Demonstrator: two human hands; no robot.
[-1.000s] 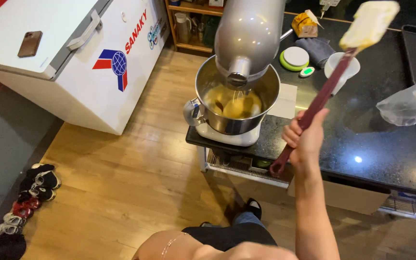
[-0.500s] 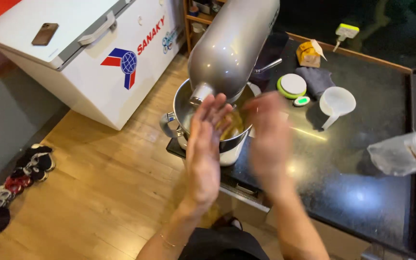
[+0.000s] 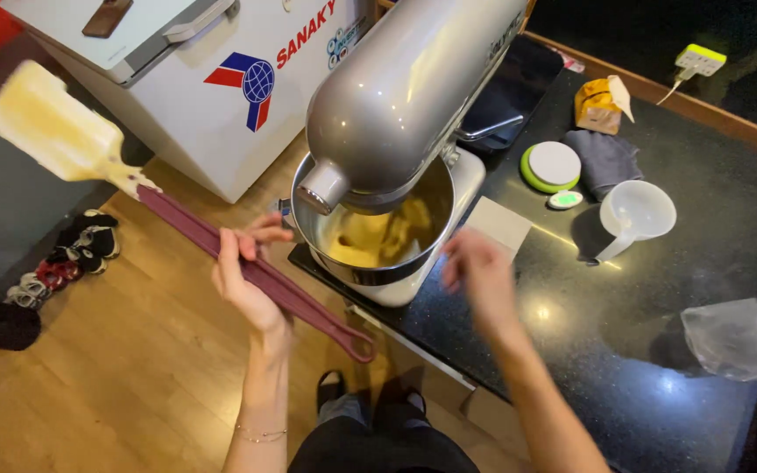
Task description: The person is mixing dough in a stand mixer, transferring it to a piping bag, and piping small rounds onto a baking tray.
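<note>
**Spatula up beside the mixer**

Left hand (image 3: pixel 243 276), fingers clamped on the maroon-handled spatula (image 3: pixel 177 219), blade tilted out over the floor. Right hand (image 3: pixel 479 276), blurred, fingers loosely apart, hovers beside the stand mixer's bowl (image 3: pixel 370 241) on the black counter (image 3: pixel 624 350).

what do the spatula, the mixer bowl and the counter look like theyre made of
Spatula: likely silicone or plastic, a matte maroon handle and a cream blade smeared with batter. Mixer bowl: polished metal, probably stainless steel, with mirror-like reflections. Counter: glossy black speckled stone, perhaps granite, showing lamp glare.
</note>
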